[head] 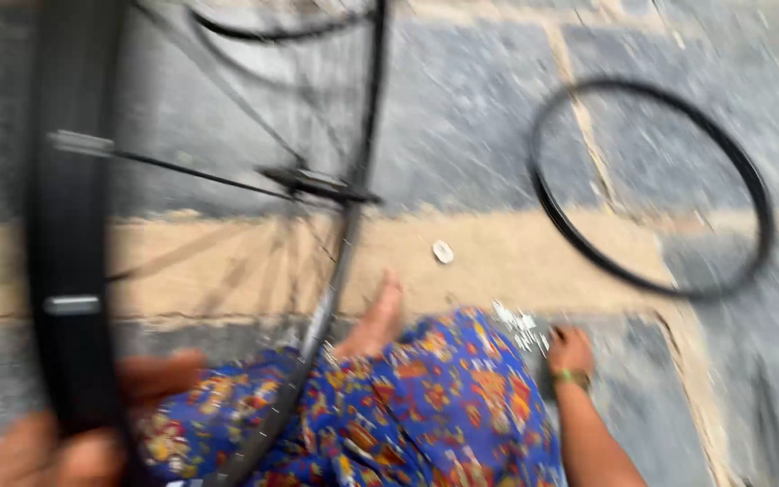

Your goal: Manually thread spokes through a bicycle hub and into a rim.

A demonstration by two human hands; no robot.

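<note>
Head view: we see our left hand (38, 451) gripping the bicycle wheel (69, 271); right of it, our right hand (570, 350) presses the pavement (462, 117), fingers too blurred to tell, below a loose tyre (651, 185).

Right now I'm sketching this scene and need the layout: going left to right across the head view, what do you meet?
Left hand gripping the bicycle wheel → wheel hub → bare foot → small white scrap → right hand on the pavement → loose black tyre.
</note>
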